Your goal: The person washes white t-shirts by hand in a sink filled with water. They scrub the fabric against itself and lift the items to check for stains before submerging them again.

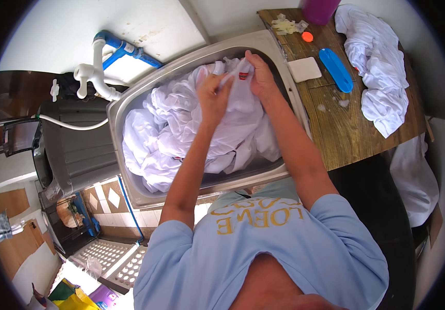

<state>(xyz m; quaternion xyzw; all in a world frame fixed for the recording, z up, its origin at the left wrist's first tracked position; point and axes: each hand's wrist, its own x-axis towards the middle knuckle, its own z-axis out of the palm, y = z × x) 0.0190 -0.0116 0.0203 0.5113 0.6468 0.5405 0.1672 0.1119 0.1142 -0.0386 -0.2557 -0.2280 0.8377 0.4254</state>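
Observation:
A steel sink [129, 186] is full of white cloth [155, 139], wet and bunched up. Both my hands are over its far end. My left hand [213, 95] pinches a fold of the white cloth. My right hand [259, 75] grips the same piece beside a small red label [243, 76]. The cloth is stretched a little between the two hands.
To the right a wooden counter [346, 129] bears a white soap bar [304, 68], a blue brush [336, 70], an orange cap [307, 36], a purple container [319, 9] and more white cloth [377, 67]. A white and blue pipe [101, 62] stands left of the sink, above a grey bin [72, 144].

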